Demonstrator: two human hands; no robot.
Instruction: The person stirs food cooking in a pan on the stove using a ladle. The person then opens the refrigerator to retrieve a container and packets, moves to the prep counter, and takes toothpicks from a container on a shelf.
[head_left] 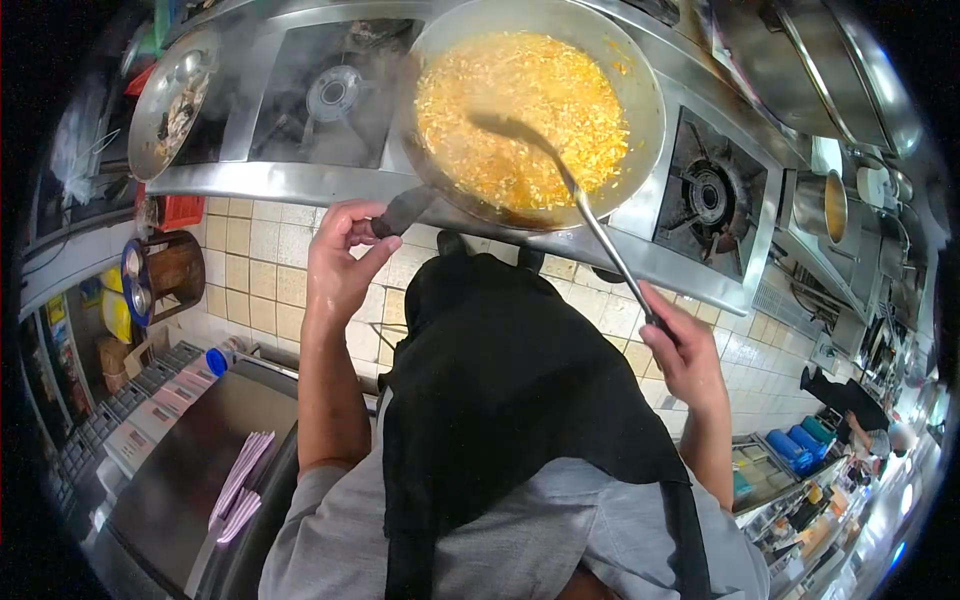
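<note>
A wide pan [640,85] of steaming yellow-orange food [530,110], with small pale pieces in it, sits on the stove. My right hand [685,350] is closed on the black handle of a long metal ladle [602,228], whose head rests in the food. At the pan's lower left, my left hand [350,240] has thumb and fingers around the end of a dark cloth or covered handle [403,210]; which of the two is unclear.
Bare burners flank the pan, one at left [335,92] and one at right [708,190]. Far left is another pan [175,105] with food scraps. Striped straws [240,485] lie on a dark counter at lower left. Another person [865,415] stands far right.
</note>
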